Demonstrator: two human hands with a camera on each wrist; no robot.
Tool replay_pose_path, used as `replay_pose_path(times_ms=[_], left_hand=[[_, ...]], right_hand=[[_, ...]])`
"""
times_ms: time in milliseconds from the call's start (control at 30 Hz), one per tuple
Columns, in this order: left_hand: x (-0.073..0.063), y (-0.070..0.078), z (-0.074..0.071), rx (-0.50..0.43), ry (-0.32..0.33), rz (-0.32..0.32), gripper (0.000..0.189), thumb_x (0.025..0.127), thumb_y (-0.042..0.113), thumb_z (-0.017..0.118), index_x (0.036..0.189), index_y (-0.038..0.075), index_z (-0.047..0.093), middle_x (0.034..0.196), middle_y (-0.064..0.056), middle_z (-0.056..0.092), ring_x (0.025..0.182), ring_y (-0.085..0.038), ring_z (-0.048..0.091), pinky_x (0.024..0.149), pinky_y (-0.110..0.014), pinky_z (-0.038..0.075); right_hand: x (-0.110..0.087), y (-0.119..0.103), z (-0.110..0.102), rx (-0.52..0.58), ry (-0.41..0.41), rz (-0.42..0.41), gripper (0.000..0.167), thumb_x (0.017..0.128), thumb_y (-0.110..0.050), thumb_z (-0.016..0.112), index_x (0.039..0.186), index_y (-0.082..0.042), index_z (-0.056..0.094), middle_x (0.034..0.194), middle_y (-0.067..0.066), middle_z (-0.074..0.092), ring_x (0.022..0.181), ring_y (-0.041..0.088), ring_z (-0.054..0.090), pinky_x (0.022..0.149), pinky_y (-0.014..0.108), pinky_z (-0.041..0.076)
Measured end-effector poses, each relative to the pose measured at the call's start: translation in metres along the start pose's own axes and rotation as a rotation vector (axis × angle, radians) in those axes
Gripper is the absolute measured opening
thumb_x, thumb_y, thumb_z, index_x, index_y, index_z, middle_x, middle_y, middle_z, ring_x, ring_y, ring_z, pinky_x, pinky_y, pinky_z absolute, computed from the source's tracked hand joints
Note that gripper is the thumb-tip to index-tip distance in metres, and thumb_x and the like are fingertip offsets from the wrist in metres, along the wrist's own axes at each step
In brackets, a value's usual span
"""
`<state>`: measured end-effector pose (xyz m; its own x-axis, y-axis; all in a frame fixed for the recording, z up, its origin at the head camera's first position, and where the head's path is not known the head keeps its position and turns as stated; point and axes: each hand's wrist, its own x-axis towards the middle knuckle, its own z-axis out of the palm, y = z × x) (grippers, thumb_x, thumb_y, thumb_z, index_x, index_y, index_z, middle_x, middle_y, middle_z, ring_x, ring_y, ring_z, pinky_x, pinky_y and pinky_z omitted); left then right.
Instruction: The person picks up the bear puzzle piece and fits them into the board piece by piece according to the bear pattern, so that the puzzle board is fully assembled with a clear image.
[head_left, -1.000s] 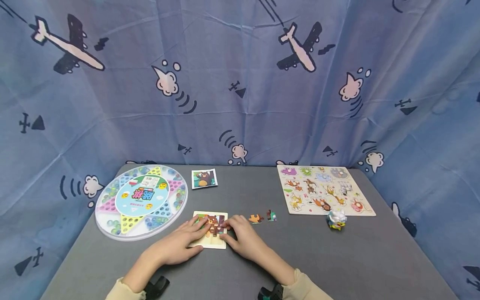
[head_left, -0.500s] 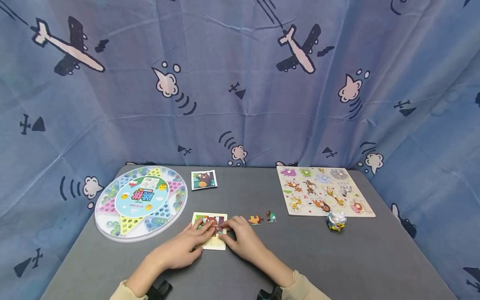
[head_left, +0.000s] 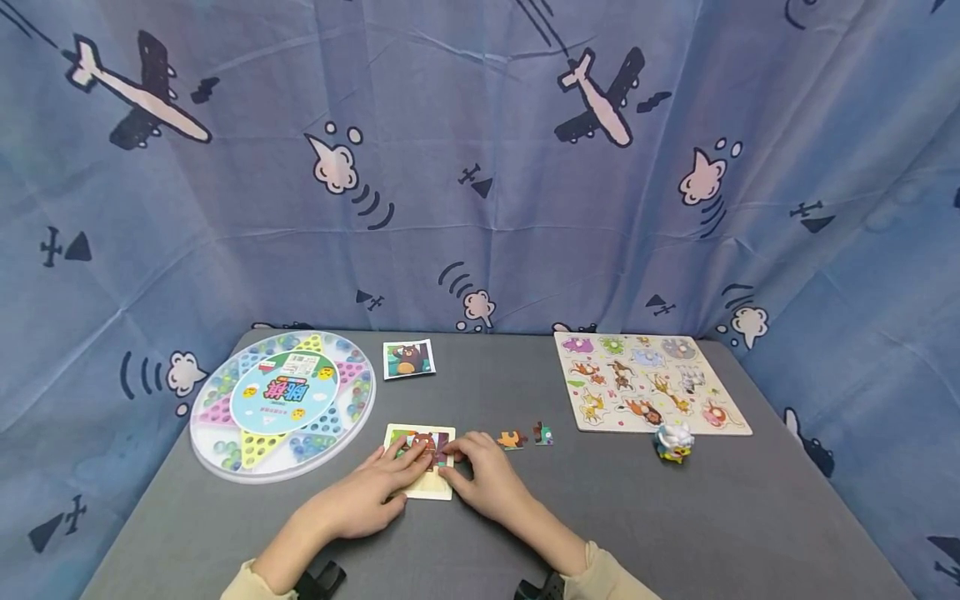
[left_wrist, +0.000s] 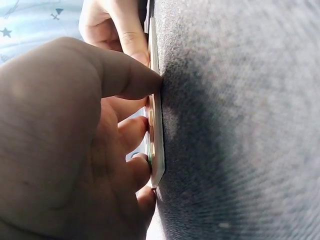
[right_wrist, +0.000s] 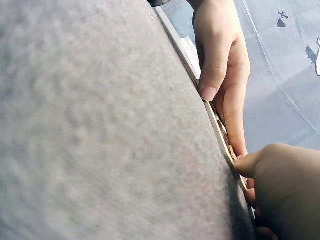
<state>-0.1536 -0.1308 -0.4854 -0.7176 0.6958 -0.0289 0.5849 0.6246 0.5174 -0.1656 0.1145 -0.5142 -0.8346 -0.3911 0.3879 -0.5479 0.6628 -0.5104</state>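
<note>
A small jigsaw puzzle (head_left: 429, 485) with a bear picture in a pale tray lies flat on the grey table. My left hand (head_left: 367, 496) rests over its left part, fingers stretched across the picture, pressing down. In the left wrist view, the thumb of the left hand (left_wrist: 65, 110) touches the tray's near edge. My right hand (head_left: 487, 479) has bent fingers and thumb gripping the puzzle at its right side. The right wrist view shows the right thumb (right_wrist: 245, 164) on the tray's edge. Two loose puzzle pieces, one orange (head_left: 512, 439) and one green (head_left: 543, 433), lie right of it.
A round board game box (head_left: 281, 404) stands at the left. A bear picture card (head_left: 408, 359) lies behind the puzzle. At the right are a wooden animal puzzle board (head_left: 637, 383) and a small white-topped toy figure (head_left: 673, 442). A blue patterned curtain (head_left: 480, 167) hangs behind.
Since a second ago, my left hand's fingers have shifted slightly right and drawn together over the picture. The right hand stays in nearly the same place.
</note>
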Motion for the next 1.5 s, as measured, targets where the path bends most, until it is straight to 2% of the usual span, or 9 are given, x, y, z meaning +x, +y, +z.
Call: replay_pose_path(times_ms=[433, 767, 1133, 1500], left_hand=[[-0.0015, 0.0061, -0.0021, -0.012, -0.003, -0.032, 0.060, 0.106, 0.010, 0.053, 0.164, 0.009, 0.041, 0.173, -0.013, 0.030, 0.161, -0.044, 0.019, 0.127, -0.068, 0.017], [-0.0015, 0.0067, -0.0003, -0.016, 0.012, -0.015, 0.060, 0.104, 0.008, 0.052, 0.164, 0.008, 0.041, 0.173, -0.013, 0.028, 0.160, -0.046, 0.020, 0.126, -0.070, 0.017], [0.0016, 0.0062, 0.0012, -0.017, -0.005, -0.048, 0.062, 0.104, 0.009, 0.052, 0.165, 0.006, 0.038, 0.173, -0.012, 0.029, 0.162, -0.042, 0.017, 0.129, -0.066, 0.014], [0.0012, 0.0076, -0.0026, -0.018, 0.014, -0.023, 0.063, 0.102, 0.007, 0.053, 0.164, 0.006, 0.040, 0.172, -0.015, 0.032, 0.160, -0.044, 0.021, 0.127, -0.068, 0.017]], right_hand=[[0.0010, -0.0018, 0.0023, 0.019, 0.006, 0.040, 0.016, 0.088, -0.013, 0.085, 0.102, -0.009, 0.076, 0.086, -0.004, 0.063, 0.082, 0.008, 0.051, 0.072, 0.025, 0.047], [0.0007, -0.0019, 0.0006, 0.021, -0.004, 0.018, 0.020, 0.089, -0.017, 0.085, 0.107, -0.011, 0.079, 0.088, -0.003, 0.065, 0.082, 0.009, 0.053, 0.073, 0.025, 0.048], [0.0008, -0.0044, 0.0013, 0.022, 0.001, 0.028, 0.017, 0.089, -0.013, 0.085, 0.105, -0.011, 0.080, 0.087, -0.001, 0.065, 0.082, 0.011, 0.053, 0.073, 0.027, 0.048], [0.0023, -0.0029, 0.0003, 0.010, -0.017, 0.036, 0.017, 0.088, -0.013, 0.084, 0.104, -0.013, 0.079, 0.086, -0.003, 0.063, 0.081, 0.010, 0.052, 0.073, 0.026, 0.047]])
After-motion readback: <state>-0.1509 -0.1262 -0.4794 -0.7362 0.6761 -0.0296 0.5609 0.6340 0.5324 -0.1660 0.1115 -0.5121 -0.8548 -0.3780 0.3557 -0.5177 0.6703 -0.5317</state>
